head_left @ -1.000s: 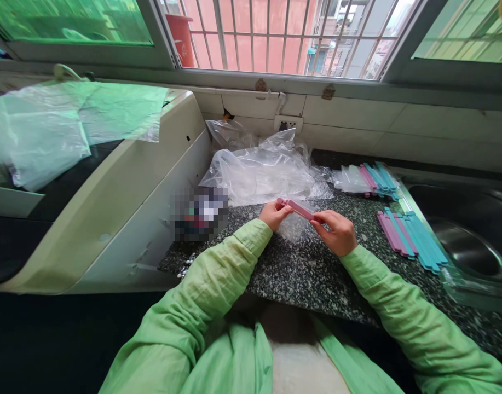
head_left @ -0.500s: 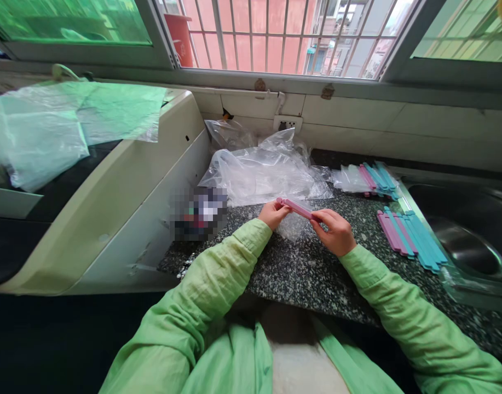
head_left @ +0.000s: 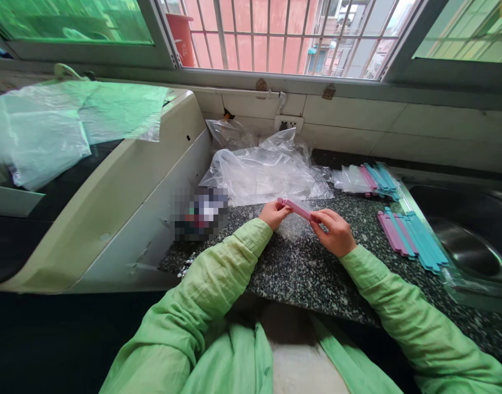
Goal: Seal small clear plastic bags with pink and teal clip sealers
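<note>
Ends of the pink strip (head_left: 299, 209) are pinched in our left hand (head_left: 274, 214) and right hand (head_left: 335, 232), above the bench (head_left: 300, 273) beside clear plastic (head_left: 292, 229); if either grip slackens, we could drop it.

Pink strip (head_left: 298, 209), one: slim, straight, knobbed near its left end; pinched at that end by the left hand (head_left: 274, 215), at the other by the right hand (head_left: 335, 232); slanting down rightward in view, over the speckled surface (head_left: 300, 273).
</note>
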Demonstrator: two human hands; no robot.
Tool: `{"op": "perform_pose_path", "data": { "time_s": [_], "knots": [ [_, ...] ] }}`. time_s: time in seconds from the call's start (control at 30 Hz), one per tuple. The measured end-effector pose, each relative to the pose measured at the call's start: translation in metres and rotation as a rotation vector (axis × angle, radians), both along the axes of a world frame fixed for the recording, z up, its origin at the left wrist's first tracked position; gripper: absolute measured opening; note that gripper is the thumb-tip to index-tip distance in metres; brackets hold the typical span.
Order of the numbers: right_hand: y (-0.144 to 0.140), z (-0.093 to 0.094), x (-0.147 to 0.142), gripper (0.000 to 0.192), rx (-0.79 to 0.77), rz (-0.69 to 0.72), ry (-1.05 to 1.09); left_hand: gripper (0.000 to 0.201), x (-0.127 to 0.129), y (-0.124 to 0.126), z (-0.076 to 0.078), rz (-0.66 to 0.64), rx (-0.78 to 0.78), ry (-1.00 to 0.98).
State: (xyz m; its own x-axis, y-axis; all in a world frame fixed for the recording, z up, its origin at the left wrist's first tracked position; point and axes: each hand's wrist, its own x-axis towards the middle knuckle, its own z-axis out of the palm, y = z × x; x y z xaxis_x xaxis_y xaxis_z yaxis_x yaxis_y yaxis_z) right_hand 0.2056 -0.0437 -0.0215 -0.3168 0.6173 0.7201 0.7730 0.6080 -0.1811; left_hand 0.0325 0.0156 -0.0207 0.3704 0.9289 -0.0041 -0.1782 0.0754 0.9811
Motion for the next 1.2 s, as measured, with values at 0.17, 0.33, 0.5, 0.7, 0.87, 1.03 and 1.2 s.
{"op": "perform_pose_path", "data": {
  "time_s": [0.17, 0.33, 0.5, 0.7, 0.87, 1.03, 1.2],
  "knots": [
    [0.000, 0.000, 0.000, 0.017, -0.036, -0.021, -0.002, 0.043, -0.001, 0.001, -0.001, -0.032, -0.012, 0.003],
    [0.000, 0.000, 0.000, 0.016, -0.047, -0.017, -0.008, 0.039, -0.001, 0.005, -0.009, -0.097, -0.045, -0.001],
    [0.000, 0.000, -0.001, 0.013, -0.048, 0.003, 0.005, 0.035, -0.003, 0.006, -0.010, -0.138, -0.041, 0.001],
    [0.000, -0.001, -0.001, 0.012, -0.096, 0.010, 0.018, 0.032, -0.004, 0.003, 0.000, -0.164, -0.103, 0.004],
    [0.001, -0.001, -0.001, 0.010, -0.103, 0.005, 0.023, 0.028, -0.006, 0.003, 0.004, -0.184, -0.095, 0.044],
    [0.001, -0.001, -0.001, 0.010, -0.099, 0.007, 0.026, 0.033, -0.006, 0.004, 0.003, -0.186, -0.092, 0.018],
    [0.000, -0.001, 0.000, 0.010, -0.096, 0.000, 0.017, 0.044, -0.006, 0.004, 0.002, -0.185, -0.075, 0.017]
  ]
}}
